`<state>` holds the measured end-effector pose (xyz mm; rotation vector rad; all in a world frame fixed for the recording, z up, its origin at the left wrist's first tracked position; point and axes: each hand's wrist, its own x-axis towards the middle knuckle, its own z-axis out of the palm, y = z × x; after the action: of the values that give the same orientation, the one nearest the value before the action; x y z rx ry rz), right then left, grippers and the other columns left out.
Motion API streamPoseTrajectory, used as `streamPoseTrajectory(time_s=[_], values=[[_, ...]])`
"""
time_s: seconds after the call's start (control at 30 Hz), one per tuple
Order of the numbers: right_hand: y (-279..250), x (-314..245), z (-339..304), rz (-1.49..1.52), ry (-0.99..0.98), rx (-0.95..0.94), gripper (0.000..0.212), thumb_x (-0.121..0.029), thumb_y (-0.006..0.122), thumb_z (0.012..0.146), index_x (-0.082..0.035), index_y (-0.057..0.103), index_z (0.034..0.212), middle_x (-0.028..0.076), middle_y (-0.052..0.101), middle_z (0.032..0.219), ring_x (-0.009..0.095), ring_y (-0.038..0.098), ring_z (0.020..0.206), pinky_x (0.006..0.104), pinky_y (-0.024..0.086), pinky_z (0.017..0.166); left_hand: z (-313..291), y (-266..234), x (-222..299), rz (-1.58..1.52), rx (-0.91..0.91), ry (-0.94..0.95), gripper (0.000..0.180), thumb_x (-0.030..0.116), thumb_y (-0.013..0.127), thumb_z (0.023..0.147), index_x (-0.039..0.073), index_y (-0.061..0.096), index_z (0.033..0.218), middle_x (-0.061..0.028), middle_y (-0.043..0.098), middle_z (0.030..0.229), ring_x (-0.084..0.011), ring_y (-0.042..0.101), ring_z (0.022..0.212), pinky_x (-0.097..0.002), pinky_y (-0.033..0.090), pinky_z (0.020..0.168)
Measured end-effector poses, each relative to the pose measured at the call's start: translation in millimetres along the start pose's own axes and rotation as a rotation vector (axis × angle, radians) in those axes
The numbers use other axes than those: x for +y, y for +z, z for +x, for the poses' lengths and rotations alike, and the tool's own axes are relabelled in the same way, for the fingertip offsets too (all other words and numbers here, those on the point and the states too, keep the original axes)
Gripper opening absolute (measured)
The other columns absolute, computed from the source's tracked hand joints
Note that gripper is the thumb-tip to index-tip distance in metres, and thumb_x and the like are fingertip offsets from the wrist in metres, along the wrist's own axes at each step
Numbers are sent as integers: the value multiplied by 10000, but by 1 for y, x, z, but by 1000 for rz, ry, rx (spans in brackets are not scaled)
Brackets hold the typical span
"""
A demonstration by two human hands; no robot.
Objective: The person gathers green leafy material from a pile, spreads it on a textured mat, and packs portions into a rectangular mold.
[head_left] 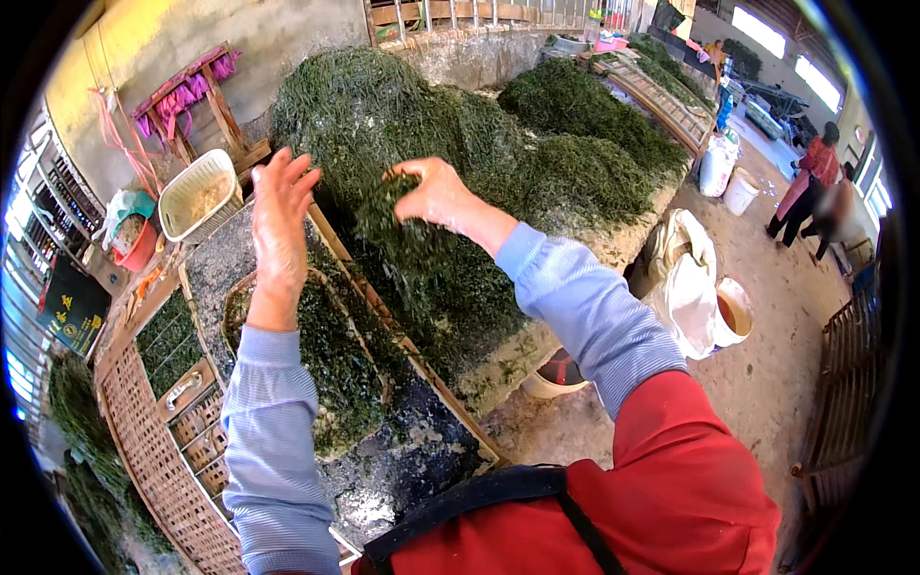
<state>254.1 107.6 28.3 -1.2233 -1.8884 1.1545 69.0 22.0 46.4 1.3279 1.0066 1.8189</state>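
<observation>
My right hand is curled round a loose clump of dark green, stringy seaweed, with strands trailing below it. Behind and beneath it rises a large heap of the same seaweed. My left hand is raised with fingers stretched upward and holds nothing. Below the left hand, a tray or basket with a thin curved rim holds more wet seaweed on a dark wet surface. A wooden edge runs between this surface and the heap.
A white plastic basket stands at the left, near a red basin. A woven bamboo rack lies at the lower left. White sacks and a white bucket stand at the right. Other people, one in a red top, are farther back.
</observation>
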Motion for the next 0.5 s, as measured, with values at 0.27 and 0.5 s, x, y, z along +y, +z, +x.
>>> streamPoseTrajectory(time_s=[0.27,0.5], values=[[-41,-54,-14,422,-231,-153,471,54,655,614,-59,617,1070,109,641,797,162,613,614,327,549,616,47,33,-38,-278,87,-445,859,741,252,820,44,455,1279,-157,546,1200,-296,532,1092,-449,439,916],[-67,-11,25,806,-229,-48,122,-31,641,611,12,609,721,103,608,719,196,600,610,346,510,575,-26,73,-87,-688,-425,-563,912,757,216,801,11,395,1293,-169,554,1158,-358,583,974,-471,511,762]])
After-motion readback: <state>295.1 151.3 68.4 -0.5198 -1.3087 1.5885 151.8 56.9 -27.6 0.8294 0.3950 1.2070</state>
